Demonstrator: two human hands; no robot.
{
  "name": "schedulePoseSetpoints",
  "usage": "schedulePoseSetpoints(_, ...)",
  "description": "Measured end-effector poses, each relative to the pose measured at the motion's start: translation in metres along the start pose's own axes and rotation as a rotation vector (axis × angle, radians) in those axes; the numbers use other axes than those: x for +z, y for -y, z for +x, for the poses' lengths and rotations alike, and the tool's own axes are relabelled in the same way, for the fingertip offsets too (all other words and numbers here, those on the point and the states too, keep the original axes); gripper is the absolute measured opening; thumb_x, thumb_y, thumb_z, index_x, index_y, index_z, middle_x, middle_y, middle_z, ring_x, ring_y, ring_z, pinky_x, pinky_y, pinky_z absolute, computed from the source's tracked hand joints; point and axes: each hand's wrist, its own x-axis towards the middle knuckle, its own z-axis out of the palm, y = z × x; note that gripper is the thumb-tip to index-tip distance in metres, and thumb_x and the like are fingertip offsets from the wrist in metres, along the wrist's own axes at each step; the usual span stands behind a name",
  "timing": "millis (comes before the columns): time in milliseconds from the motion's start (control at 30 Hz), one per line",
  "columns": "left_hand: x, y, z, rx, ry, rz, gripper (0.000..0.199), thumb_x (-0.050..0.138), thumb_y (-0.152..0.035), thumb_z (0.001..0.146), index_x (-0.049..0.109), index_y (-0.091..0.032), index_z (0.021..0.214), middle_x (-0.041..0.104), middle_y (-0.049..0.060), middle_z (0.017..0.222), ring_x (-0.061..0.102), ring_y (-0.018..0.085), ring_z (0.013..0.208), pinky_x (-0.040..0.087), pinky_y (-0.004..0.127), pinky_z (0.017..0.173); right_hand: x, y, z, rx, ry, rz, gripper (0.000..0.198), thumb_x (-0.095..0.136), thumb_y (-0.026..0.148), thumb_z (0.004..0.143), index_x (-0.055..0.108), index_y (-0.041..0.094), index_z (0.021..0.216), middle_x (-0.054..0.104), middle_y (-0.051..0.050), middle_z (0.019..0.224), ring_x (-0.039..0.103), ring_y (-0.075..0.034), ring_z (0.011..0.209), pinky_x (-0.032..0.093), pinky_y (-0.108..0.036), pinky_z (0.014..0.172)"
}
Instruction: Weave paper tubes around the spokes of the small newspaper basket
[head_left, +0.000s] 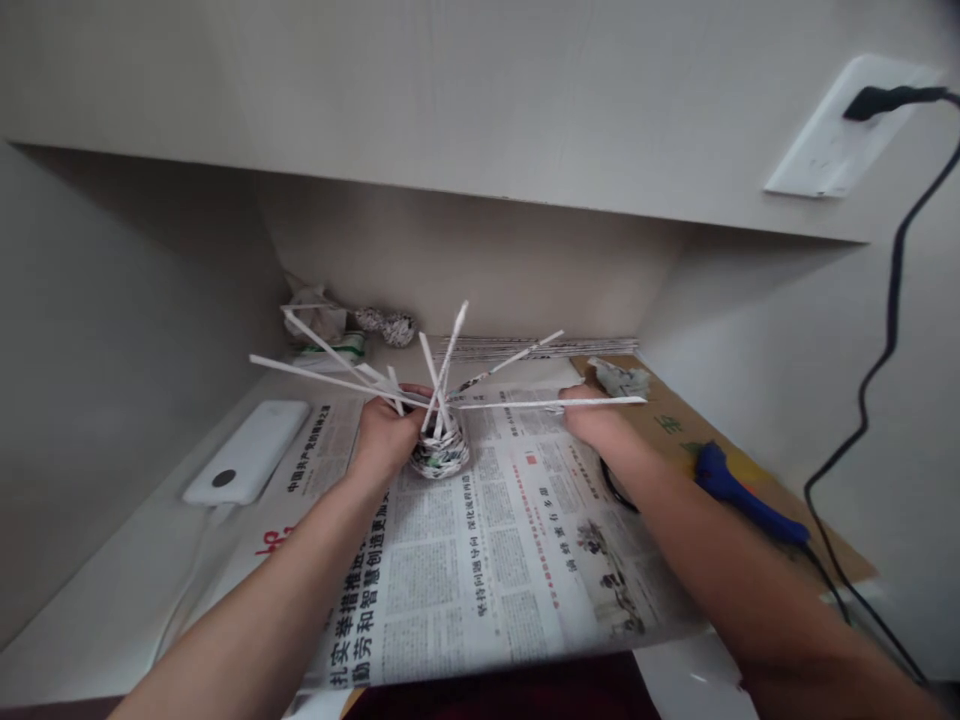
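Note:
A small round woven paper basket [441,452] stands over the newspaper, with several rolled white paper sticks [450,355] fanning out from its top. My left hand [386,430] is closed around its left side, the fingers partly hidden behind it. To the right, my right hand [589,415] is closed near the newspaper's far right corner. One long paper stick [517,404] runs sideways from the basket and crosses this hand. A small pale bit shows at its fingertips, too small to name. Whether the hand grips the stick is unclear.
Newspaper [427,560] covers the tabletop. A white power bank [247,455] with a cable lies left. A blue glue gun [750,500] rests on cardboard [817,550] at right, beside a crumpled plastic piece [619,378]. Paper sticks [540,348] and another woven piece [394,327] lie behind.

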Motion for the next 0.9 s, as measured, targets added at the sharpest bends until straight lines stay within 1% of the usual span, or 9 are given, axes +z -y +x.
schedulePoseSetpoints(133, 0.001, 0.000, 0.001, 0.015, -0.048, -0.009, 0.019, 0.074, -0.022, 0.056, 0.072, -0.015, 0.073, 0.071, 0.002, 0.065, 0.064, 0.017, 0.059, 0.048, 0.024, 0.055, -0.002, 0.009, -0.020, -0.089, -0.075, 0.019, 0.020, 0.052, 0.012, 0.081, 0.068, 0.012, 0.094, 0.068, -0.019, 0.104, 0.064, -0.026, 0.097, 0.046, -0.031, 0.080)
schedulePoseSetpoints(200, 0.001, 0.001, 0.001, 0.031, -0.051, -0.015, 0.017, 0.073, -0.020, 0.057, 0.071, -0.016, 0.073, 0.070, 0.002, 0.065, 0.064, 0.017, 0.060, 0.048, 0.024, 0.056, -0.006, 0.021, -0.039, -0.193, -0.071, 0.086, 0.010, 0.057, 0.017, 0.080, 0.066, 0.016, 0.084, 0.071, -0.011, 0.090, 0.065, -0.021, 0.087, 0.047, -0.027, 0.075)
schedulePoseSetpoints(267, 0.002, 0.003, 0.001, 0.041, -0.033, -0.006, 0.016, 0.071, -0.021, 0.059, 0.071, -0.016, 0.074, 0.070, 0.002, 0.065, 0.063, 0.017, 0.059, 0.048, 0.024, 0.055, -0.011, 0.039, -0.061, -0.368, -0.006, 0.520, 0.007, 0.058, 0.023, 0.081, 0.062, 0.018, 0.080, 0.068, -0.003, 0.074, 0.063, -0.017, 0.069, 0.047, -0.025, 0.062)
schedulePoseSetpoints(333, 0.003, 0.004, -0.001, 0.044, -0.007, 0.019, 0.016, 0.070, -0.022, 0.062, 0.072, -0.016, 0.077, 0.071, 0.002, 0.067, 0.064, 0.017, 0.060, 0.049, 0.025, 0.056, -0.018, 0.060, -0.077, -0.423, 0.103, 0.930, 0.012, 0.062, 0.031, 0.081, 0.059, 0.019, 0.083, 0.064, 0.001, 0.066, 0.062, -0.015, 0.061, 0.049, -0.025, 0.058)
schedulePoseSetpoints(400, 0.004, 0.004, -0.005, 0.051, 0.022, 0.043, 0.017, 0.070, -0.023, 0.063, 0.072, -0.016, 0.078, 0.073, 0.003, 0.072, 0.066, 0.018, 0.064, 0.051, 0.026, 0.061, -0.023, 0.081, -0.083, -0.360, 0.041, 1.168, 0.015, 0.066, 0.032, 0.079, 0.059, 0.019, 0.082, 0.062, 0.003, 0.062, 0.061, -0.014, 0.056, 0.050, -0.026, 0.057)
schedulePoseSetpoints(533, 0.007, 0.002, -0.010, 0.105, 0.055, 0.080, 0.014, 0.068, -0.022, 0.066, 0.071, -0.016, 0.078, 0.074, 0.004, 0.077, 0.068, 0.019, 0.070, 0.051, 0.027, 0.066, -0.023, 0.109, -0.064, -0.185, -0.047, 1.361, 0.012, 0.071, 0.026, 0.075, 0.063, 0.018, 0.080, 0.066, 0.001, 0.064, 0.062, -0.013, 0.051, 0.053, -0.025, 0.052)
schedulePoseSetpoints(667, 0.008, 0.000, -0.013, 0.161, 0.110, 0.127, 0.013, 0.064, -0.020, 0.069, 0.071, -0.016, 0.079, 0.074, 0.004, 0.076, 0.068, 0.019, 0.072, 0.051, 0.027, 0.068, -0.015, 0.115, -0.041, -0.062, 0.206, 1.491, 0.012, 0.074, 0.020, 0.071, 0.064, 0.014, 0.075, 0.062, 0.001, 0.054, 0.056, -0.010, 0.044, 0.050, -0.021, 0.044)
schedulePoseSetpoints(767, 0.007, -0.004, -0.014, 0.170, 0.107, 0.168, 0.014, 0.066, -0.019, 0.068, 0.070, -0.016, 0.081, 0.073, 0.003, 0.075, 0.067, 0.019, 0.070, 0.051, 0.026, 0.066, -0.019, 0.115, -0.034, -0.083, 0.356, 1.568, 0.014, 0.076, 0.018, 0.067, 0.065, 0.012, 0.073, 0.060, 0.001, 0.054, 0.052, -0.008, 0.044, 0.046, -0.018, 0.041)
schedulePoseSetpoints(900, 0.008, -0.008, -0.016, 0.217, 0.129, 0.212, 0.017, 0.065, -0.015, 0.068, 0.069, -0.017, 0.084, 0.072, 0.001, 0.074, 0.065, 0.016, 0.066, 0.050, 0.024, 0.063, -0.035, 0.115, -0.038, -0.221, 0.360, 1.623, 0.018, 0.079, 0.022, 0.065, 0.065, 0.012, 0.072, 0.063, 0.000, 0.061, 0.051, -0.006, 0.048, 0.043, -0.017, 0.042)
